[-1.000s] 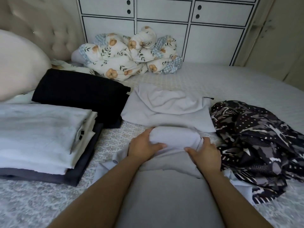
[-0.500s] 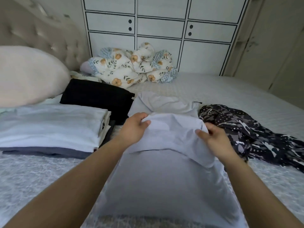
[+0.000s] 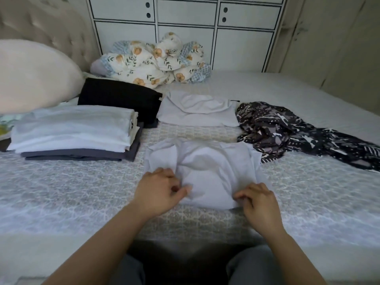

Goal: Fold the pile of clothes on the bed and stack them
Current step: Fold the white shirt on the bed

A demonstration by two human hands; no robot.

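A pale grey garment [image 3: 207, 171] lies folded over on the bed [image 3: 72, 192] right in front of me. My left hand [image 3: 161, 190] has its fingers curled at the garment's near left corner, thumb against the cloth. At the near right corner my right hand [image 3: 258, 200] pinches the edge with curled fingers. To the left stands a stack of folded white and grey clothes [image 3: 76, 132], with a folded black piece [image 3: 119, 99] behind it. Another pale grey garment [image 3: 197, 110] lies spread farther back. A crumpled black-and-white patterned garment [image 3: 287, 130] lies to the right.
A large pale pillow [image 3: 35, 75] leans on the tufted headboard at the left. A bundled floral blanket [image 3: 156, 60] sits at the back against white cabinets [image 3: 185, 23]. The bed's near edge runs just below my wrists, and my knees show under it.
The pale grey garment's far end was lifted and carried towards me, folding it over. It now lies as a shorter bundle, and both hands have come down to its near edge.
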